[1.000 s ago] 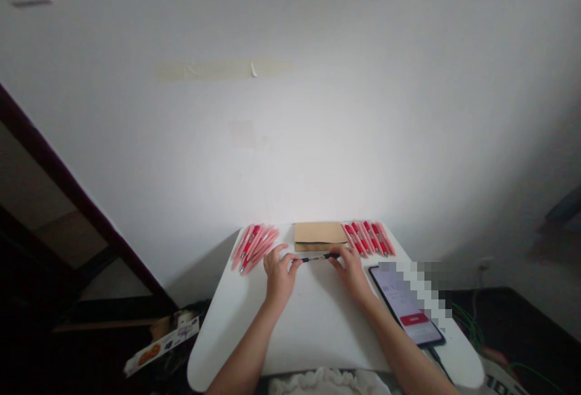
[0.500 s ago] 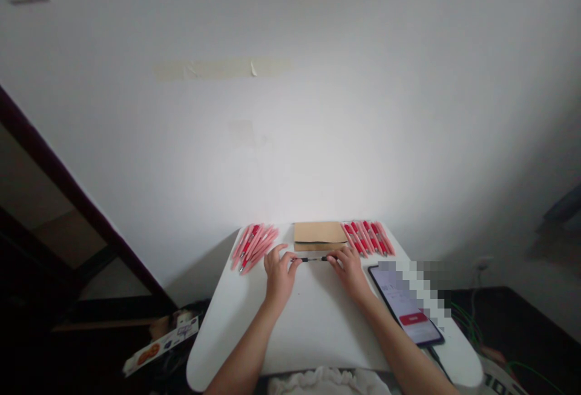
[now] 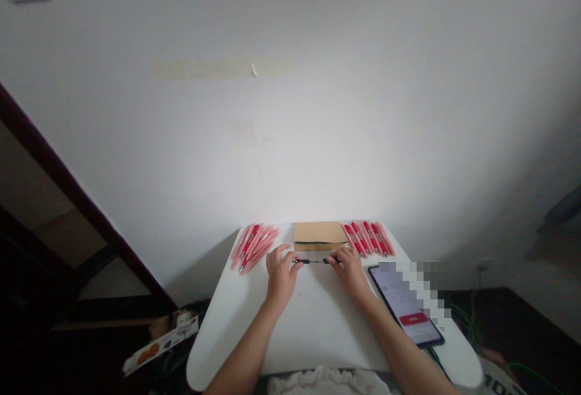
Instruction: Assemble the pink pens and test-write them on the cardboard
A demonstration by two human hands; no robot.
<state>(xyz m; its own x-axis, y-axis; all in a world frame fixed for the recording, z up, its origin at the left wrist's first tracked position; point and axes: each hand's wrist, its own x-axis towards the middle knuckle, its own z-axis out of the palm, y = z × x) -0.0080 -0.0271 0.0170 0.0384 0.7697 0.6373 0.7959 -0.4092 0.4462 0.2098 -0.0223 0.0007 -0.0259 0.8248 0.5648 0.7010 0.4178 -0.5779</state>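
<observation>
A thin dark pen [image 3: 314, 261] is stretched level between my two hands over the white table [image 3: 318, 328]. My left hand [image 3: 280, 274] pinches its left end and my right hand [image 3: 349, 269] pinches its right end. Beyond my left hand lies a fanned pile of several red pens [image 3: 254, 245]. Another row of several red pens [image 3: 368, 238] lies beyond my right hand. A flat brown cardboard box [image 3: 319, 235] sits at the table's far edge between the two piles, just behind the held pen.
A phone [image 3: 408, 316] with a lit screen lies on the table by my right forearm. A white wall rises right behind the table. On the dark floor at the left lies a printed packet [image 3: 161, 346]; cables [image 3: 472, 322] run on the right.
Both hands have stayed in place on the pen. The pen, slightly tilted a second ago, now lies level between them.
</observation>
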